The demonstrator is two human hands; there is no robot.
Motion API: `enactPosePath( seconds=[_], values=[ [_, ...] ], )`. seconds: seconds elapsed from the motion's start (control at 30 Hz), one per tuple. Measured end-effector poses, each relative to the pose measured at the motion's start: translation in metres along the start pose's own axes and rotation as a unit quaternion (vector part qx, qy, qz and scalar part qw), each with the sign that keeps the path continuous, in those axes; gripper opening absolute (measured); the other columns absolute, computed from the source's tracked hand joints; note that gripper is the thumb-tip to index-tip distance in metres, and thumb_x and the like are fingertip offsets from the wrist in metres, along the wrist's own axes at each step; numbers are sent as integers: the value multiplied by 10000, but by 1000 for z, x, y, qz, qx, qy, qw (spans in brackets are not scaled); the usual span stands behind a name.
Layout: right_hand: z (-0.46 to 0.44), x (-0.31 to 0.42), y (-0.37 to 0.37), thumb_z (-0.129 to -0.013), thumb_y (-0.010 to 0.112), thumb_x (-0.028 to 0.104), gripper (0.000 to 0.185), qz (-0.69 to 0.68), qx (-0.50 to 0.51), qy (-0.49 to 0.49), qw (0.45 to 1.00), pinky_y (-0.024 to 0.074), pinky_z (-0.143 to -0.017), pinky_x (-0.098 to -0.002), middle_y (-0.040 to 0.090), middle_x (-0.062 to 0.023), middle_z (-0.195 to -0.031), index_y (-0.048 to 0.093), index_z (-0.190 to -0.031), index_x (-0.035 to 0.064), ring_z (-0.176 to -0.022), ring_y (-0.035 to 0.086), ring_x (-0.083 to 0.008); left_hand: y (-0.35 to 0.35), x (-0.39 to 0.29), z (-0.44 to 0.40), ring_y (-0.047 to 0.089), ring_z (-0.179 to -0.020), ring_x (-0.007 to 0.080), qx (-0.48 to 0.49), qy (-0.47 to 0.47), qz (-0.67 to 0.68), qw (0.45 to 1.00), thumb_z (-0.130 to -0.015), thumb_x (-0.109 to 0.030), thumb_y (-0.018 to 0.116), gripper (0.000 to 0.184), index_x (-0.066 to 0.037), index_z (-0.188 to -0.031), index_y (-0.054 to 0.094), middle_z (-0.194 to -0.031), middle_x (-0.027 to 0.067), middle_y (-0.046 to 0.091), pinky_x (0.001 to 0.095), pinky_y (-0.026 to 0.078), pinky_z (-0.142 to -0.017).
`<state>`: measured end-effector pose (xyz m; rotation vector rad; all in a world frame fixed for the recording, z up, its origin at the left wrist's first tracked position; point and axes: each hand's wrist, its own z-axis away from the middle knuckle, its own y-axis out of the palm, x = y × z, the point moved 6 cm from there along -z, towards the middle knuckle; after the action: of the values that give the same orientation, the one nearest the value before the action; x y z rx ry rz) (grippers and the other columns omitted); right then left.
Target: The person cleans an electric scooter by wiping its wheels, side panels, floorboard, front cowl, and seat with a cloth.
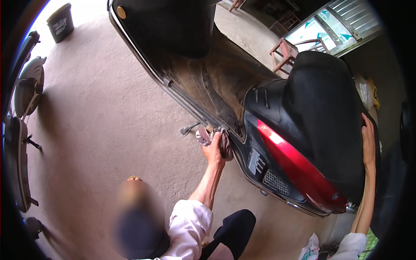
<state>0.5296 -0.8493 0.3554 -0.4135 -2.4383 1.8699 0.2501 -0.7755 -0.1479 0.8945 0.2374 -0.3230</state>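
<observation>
A black and red scooter (299, 169) stands in front of me, its dusty footboard (216, 82) running toward the upper left. At the footboard's lower edge, my left hand (212, 149) is closed around a crumpled rag (226, 145), which bunches out on both sides of the fingers and meets the trim. My right hand (368, 141) lies along the far right side of the black seat (323, 117), fingers stretched out and holding nothing. The red side panel (294, 162) lies between my two hands.
A dark bucket (60, 24) stands at the upper left, above another parked vehicle (19, 160), partly visible. Behind the scooter are a wooden chair (288, 52) and a metal-framed panel (333, 28). A kickstand-like part (189, 129) sticks out near my left hand.
</observation>
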Motion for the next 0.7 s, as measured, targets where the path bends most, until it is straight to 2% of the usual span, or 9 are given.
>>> enactPosePath(
  seconds=[0.07, 0.13, 0.27, 0.3, 0.4, 0.5, 0.57, 0.6, 0.7],
  values=[
    [-1, 1, 1, -1045, 329, 426, 549, -5, 1, -6, 1000, 222, -1174, -361, 403, -128, -1490, 416, -1458, 75, -1424, 328, -254, -9, 14, 2, 655, -852, 162, 21, -18, 10, 1000, -831, -156, 753, 402, -22, -1165, 573, -1009, 47, 654, 299, 539, -756],
    [-2, -8, 3, -1046, 326, 428, 550, 6, 1, -13, 1000, 221, -1176, -361, 403, -126, -1490, 413, -1460, 77, -1426, 325, -252, -17, 47, 22, 664, -858, 175, 116, -170, -36, 978, -844, -153, 717, 392, -28, -1184, 566, -1025, 58, 662, 307, 545, -759],
    [0, 0, 3, -1048, 317, 434, 552, -3, -3, -5, 1000, 219, -1178, -364, 398, -119, -1495, 411, -1462, 81, -1429, 319, -248, -37, 74, 99, 637, -934, 176, 116, -265, 1, 957, -837, -145, 704, 393, -53, -1189, 555, -1046, 55, 642, 341, 536, -845],
    [0, 0, 3, -1048, 315, 434, 555, -11, -1, -1, 1000, 220, -1178, -364, 394, -121, -1496, 410, -1462, 78, -1428, 319, -249, -39, 73, 106, 625, -965, 175, 108, -267, -6, 957, -831, -151, 707, 412, -49, -1199, 551, -1075, 58, 635, 355, 525, -871],
    [-3, -5, 1, -1048, 315, 435, 559, 9, 19, -29, 999, 221, -1178, -364, 394, -126, -1494, 409, -1462, 72, -1424, 324, -253, -41, 65, 90, 646, -912, 191, 92, -212, -87, 969, -796, -114, 712, 435, -38, -1195, 557, -1031, 68, 652, 349, 530, -862],
    [-1, 0, 3, -1049, 315, 428, 558, 2, 14, -22, 1000, 220, -1176, -363, 400, -132, -1487, 414, -1456, 58, -1422, 326, -255, -27, 53, 45, 681, -763, 195, 44, -160, -5, 986, -787, -97, 721, 328, -48, -1087, 598, -906, 69, 677, 337, 575, -689],
    [-2, 0, 2, -1050, 314, 423, 555, -3, 17, -24, 1000, 220, -1176, -363, 401, -132, -1486, 417, -1454, 56, -1422, 326, -254, -10, 42, 18, 671, -660, 169, 49, -195, 65, 977, -814, -121, 725, 211, -71, -982, 607, -835, 56, 680, 299, 565, -574],
    [-2, -2, 2, -1051, 315, 415, 549, -5, 13, -22, 1000, 218, -1176, -361, 401, -131, -1486, 418, -1453, 56, -1422, 326, -252, -8, 35, 2, 670, -644, 165, 45, -138, 19, 989, -817, -123, 719, 180, -63, -946, 608, -800, 57, 682, 306, 565, -571],
    [0, 10, 1, -1051, 318, 402, 539, -16, 9, -8, 1000, 217, -1175, -357, 402, -127, -1487, 418, -1454, 58, -1423, 325, -249, -14, 38, 5, 666, -613, 168, 20, -106, -16, 994, -808, -108, 704, 156, -61, -920, 605, -758, 53, 680, 303, 563, -558]
  ],
)
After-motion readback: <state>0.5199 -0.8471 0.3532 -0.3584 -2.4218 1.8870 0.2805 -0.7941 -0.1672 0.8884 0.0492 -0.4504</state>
